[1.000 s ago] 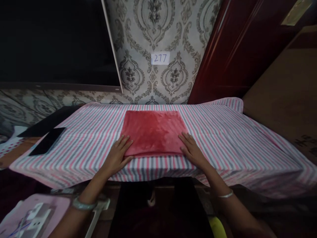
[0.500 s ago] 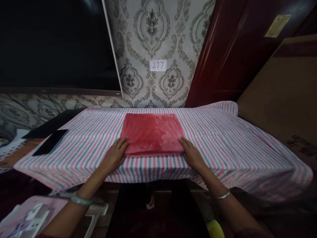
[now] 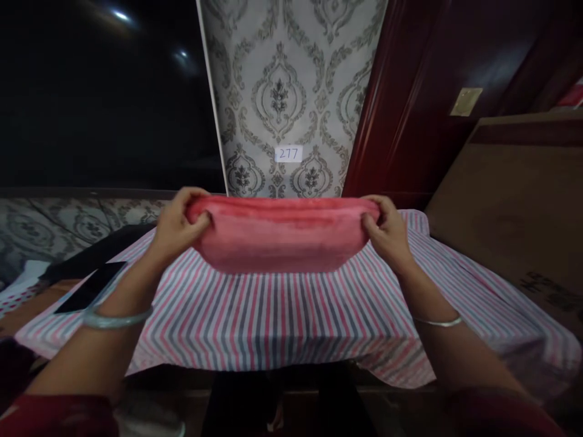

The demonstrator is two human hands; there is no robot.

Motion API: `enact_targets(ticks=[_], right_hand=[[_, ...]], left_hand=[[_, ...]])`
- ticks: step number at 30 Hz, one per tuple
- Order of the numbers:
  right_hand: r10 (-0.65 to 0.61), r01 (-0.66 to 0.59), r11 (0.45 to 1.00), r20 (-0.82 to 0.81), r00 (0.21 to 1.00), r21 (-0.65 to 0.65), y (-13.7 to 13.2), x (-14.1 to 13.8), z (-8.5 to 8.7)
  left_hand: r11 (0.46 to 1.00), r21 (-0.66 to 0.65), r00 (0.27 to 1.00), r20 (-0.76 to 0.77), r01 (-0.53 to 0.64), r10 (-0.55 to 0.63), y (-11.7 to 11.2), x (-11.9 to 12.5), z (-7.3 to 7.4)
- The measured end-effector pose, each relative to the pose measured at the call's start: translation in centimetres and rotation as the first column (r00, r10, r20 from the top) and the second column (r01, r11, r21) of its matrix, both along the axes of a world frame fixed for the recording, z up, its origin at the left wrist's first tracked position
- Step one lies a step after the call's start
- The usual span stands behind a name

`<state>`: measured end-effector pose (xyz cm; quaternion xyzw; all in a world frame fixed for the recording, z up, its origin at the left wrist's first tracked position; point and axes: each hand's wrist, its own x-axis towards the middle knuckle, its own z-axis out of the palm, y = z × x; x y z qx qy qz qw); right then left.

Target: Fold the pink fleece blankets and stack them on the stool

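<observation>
A folded pink-red plush cloth (image 3: 282, 240), perhaps a towel or small blanket, hangs in the air above the striped tablecloth (image 3: 273, 321). My left hand (image 3: 180, 221) pinches its upper left corner, thumb in front and fingers behind. At the upper right corner my right hand (image 3: 387, 227) grips it the same way. Several folded layers show along the top edge, while the front face drops smooth and slightly blurred. The cloth's back side is hidden from me.
A dark phone (image 3: 91, 286) lies at the table's left. Behind are a large black screen (image 3: 100, 97) and a patterned wall with a "277" label (image 3: 288, 153). A cardboard box (image 3: 510, 182) stands at the right beside a dark red door frame (image 3: 387, 97).
Both hands have taken hold of the folded cloth's side edges and lifted it off the table, tilting it upright. The head view has tipped upward a little.
</observation>
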<state>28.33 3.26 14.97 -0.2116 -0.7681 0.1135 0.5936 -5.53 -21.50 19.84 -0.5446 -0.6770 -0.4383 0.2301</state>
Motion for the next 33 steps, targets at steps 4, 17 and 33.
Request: enact_targets(ticks=[4,17,33], right_hand=[[0.151,-0.167,0.975,-0.114,0.982,-0.144,2.8,-1.3,3.5],[0.099,0.122,0.672,0.251,0.963,-0.730,6.9,-8.0,-8.4],[0.018,0.179,0.973,0.825,0.565,-0.145,-0.4,-16.1,-14.7]], left_hand=[[1.000,0.007,0.980,0.196,0.009,-0.010,1.9,-2.3,3.7],[0.841,-0.541,0.870,0.413,-0.003,0.269,9.3,-5.7,-8.1],[0.601,-0.784,0.983,-0.181,-0.155,0.018,13.2,3.5,-18.8]])
